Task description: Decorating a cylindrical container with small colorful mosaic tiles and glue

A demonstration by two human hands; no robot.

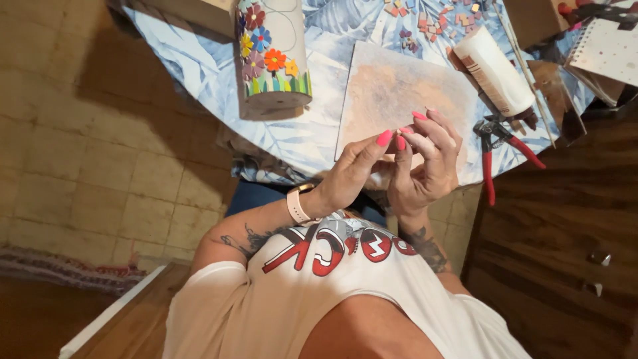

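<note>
A tiny piece [403, 132], too small to identify, sits pinched between the fingertips of both hands, raised over the near edge of the table [199, 73]. The left hand [352, 174] and right hand [428, 166] meet, fingers curled. Behind them lies a stone tile [392, 86]; red pliers [495, 143], a glue bottle [495, 70] and a flowered mosaic cylinder [272, 53] surround it.

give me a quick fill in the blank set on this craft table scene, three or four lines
1. The cylinder on the table is decorated with mosaic ____.
2. The pliers beside the hands have ____ handles.
3. Both hands, the left hand and the right hand, are raised over a square ____.
4. The white bottle lies on its ____.

Missing words: flowers; red; tile; side
</note>
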